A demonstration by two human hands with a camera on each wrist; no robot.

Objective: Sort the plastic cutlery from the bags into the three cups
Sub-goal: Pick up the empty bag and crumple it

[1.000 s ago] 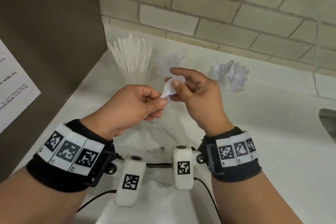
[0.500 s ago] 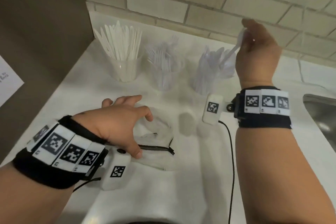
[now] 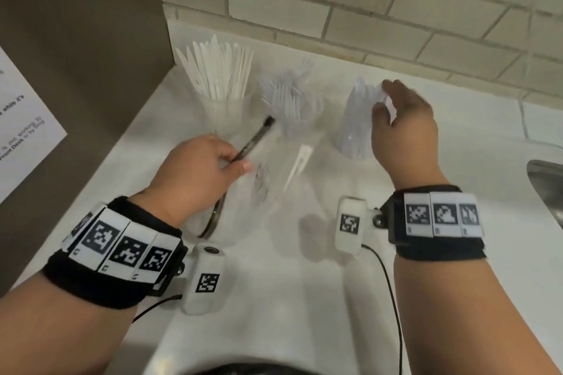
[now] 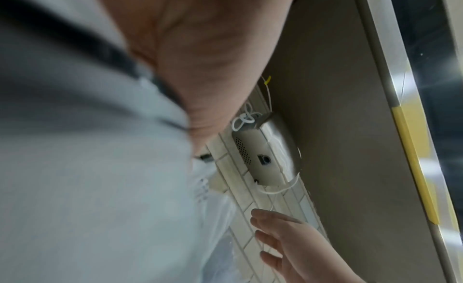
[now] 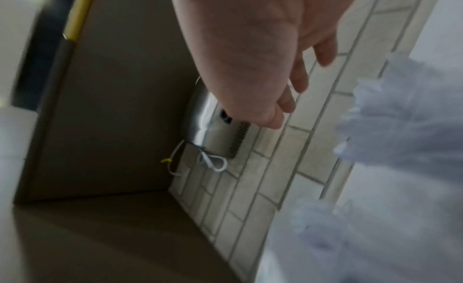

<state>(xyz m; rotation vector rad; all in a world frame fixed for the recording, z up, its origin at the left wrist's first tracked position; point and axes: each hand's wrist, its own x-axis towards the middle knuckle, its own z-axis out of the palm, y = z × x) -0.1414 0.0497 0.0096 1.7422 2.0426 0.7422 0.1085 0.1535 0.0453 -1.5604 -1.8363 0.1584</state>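
Three clear cups stand along the back of the white counter: knives [image 3: 219,91] on the left, forks [image 3: 289,100] in the middle, spoons [image 3: 355,128] on the right. My left hand [image 3: 234,163] grips the dark zipper edge of a clear plastic bag [image 3: 256,138] and holds it up in front of the cups. A white fork [image 3: 297,164] shows through the bag. My right hand [image 3: 387,100] hovers with straight, spread fingers [image 5: 295,81] beside the spoon cup and holds nothing. In the left wrist view the bag [image 4: 87,168] is a blurred pale mass under my palm.
A brown panel [image 3: 76,39] with a paper notice [image 3: 21,131] closes off the left side. A tiled wall [image 3: 365,9] runs behind the cups. A steel sink [image 3: 548,189] lies at the right edge. A metal dispenser [image 4: 265,154] hangs on the wall above.
My right hand carried the spoon to the right cup, let it go and now hangs open beside it. My left hand dropped to the counter and lifted the bag by its zipper edge.
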